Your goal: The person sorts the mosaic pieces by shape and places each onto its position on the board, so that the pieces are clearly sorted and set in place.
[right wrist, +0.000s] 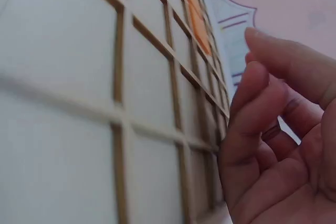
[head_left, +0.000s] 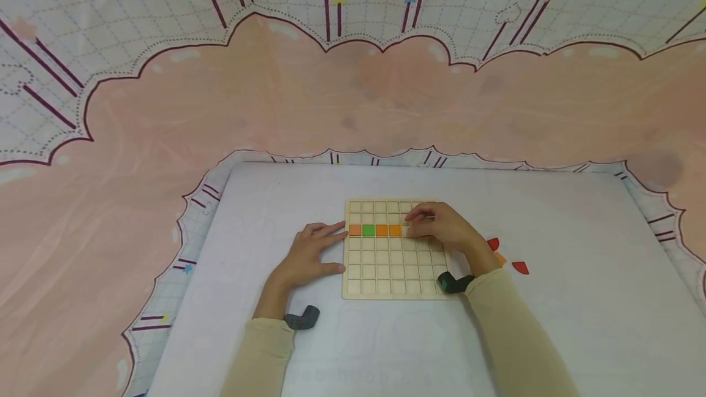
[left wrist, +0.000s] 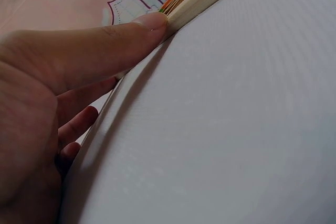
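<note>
On the white bench [head_left: 595,311] lies one gridded board [head_left: 395,272], its left edge touched by my left grip [head_left: 313,255], outspread, while my right grip [head_left: 445,225] curls over it, whether pinching anything I cannot tell. I judge I'm filling a row, next needing a light, square placement beside one green square [head_left: 368,230] and three orange-toned squares [head_left: 382,230]. Right of the board sit two smaller red pieces [head_left: 520,268] and one orange piece [head_left: 500,258], partly hidden.

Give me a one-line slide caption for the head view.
Left hand at the edge of a wooden grid board, right hand over it, four colored tiles in a row.
</note>
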The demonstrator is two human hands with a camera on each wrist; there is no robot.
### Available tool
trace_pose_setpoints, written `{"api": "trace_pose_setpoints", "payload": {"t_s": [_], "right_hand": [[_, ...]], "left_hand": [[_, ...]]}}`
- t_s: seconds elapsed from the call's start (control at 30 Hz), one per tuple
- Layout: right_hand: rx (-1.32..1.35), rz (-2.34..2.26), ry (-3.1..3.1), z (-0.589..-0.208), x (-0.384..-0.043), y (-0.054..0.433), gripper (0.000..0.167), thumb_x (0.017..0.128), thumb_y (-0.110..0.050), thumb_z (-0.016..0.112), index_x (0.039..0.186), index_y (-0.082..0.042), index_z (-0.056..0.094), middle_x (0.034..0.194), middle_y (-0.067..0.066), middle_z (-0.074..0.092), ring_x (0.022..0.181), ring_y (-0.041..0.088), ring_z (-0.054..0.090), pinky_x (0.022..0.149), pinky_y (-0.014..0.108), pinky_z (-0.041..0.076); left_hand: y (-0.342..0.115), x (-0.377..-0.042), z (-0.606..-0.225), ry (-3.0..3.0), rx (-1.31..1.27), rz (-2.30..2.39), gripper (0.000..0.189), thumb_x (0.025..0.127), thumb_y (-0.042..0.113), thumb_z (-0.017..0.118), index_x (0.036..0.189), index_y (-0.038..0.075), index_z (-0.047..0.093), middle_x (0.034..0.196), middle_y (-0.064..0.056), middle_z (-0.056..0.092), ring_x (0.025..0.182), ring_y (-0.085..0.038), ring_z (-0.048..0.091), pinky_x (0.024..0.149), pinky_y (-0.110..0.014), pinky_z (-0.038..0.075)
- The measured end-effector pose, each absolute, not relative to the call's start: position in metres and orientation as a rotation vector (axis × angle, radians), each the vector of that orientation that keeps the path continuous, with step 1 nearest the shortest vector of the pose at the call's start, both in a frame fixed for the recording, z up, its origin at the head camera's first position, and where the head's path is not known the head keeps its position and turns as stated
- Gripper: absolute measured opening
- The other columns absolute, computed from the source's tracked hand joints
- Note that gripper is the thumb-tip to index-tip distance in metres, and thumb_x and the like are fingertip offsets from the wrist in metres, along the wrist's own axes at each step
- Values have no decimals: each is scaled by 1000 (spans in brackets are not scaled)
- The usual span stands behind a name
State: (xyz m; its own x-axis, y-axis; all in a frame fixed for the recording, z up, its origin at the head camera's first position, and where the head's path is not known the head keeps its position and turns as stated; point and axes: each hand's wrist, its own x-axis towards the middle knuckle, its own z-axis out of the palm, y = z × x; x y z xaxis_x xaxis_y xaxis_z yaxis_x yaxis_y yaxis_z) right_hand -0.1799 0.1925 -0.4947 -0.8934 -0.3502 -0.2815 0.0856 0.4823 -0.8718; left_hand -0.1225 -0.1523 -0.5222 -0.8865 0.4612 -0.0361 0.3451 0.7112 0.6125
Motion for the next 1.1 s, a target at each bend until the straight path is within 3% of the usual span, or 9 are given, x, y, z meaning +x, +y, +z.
{"api": "trace_pose_setpoints", "payload": {"t_s": [0.13,0.37,0.6,0.83,0.93,1.1], "right_hand": [[-207,-1382,2322,-486,-177,209,28,87,-26,82,110,-12,74,99,6,68,96,24,60,89,32,49],[-249,-1182,2478,-463,-162,243,23,91,-27,78,109,-13,76,100,4,70,96,23,59,82,31,51],[-207,-939,2559,-452,-146,278,24,90,-33,78,109,-18,77,109,2,72,100,23,59,80,32,52],[-191,-785,2594,-459,-135,303,17,85,-29,84,100,-22,81,102,2,67,97,23,56,78,32,48],[-232,-710,2614,-462,-133,308,14,81,-30,86,94,-26,82,101,1,64,100,23,53,78,37,46],[-229,-631,2639,-465,-129,310,14,75,-33,89,87,-33,80,104,0,62,108,26,51,86,61,39]], "left_hand": [[-152,-123,-522,2731,649,910,77,80,40,84,149,22,55,163,9,41,146,-29,32,115,-55,29],[-153,-123,-521,2728,644,908,78,80,40,84,150,23,54,164,10,39,146,-28,32,115,-54,28],[-153,-122,-521,2729,652,907,78,80,41,84,150,22,54,164,9,39,146,-28,33,115,-55,28],[-153,-122,-522,2728,658,918,78,79,41,84,149,22,55,163,9,40,145,-29,33,114,-55,29],[-153,-122,-523,2724,659,914,78,80,41,84,149,23,54,163,10,40,145,-28,33,114,-54,29],[-153,-122,-523,2733,665,916,77,80,41,84,149,22,55,163,9,41,145,-29,34,113,-55,30]]}}
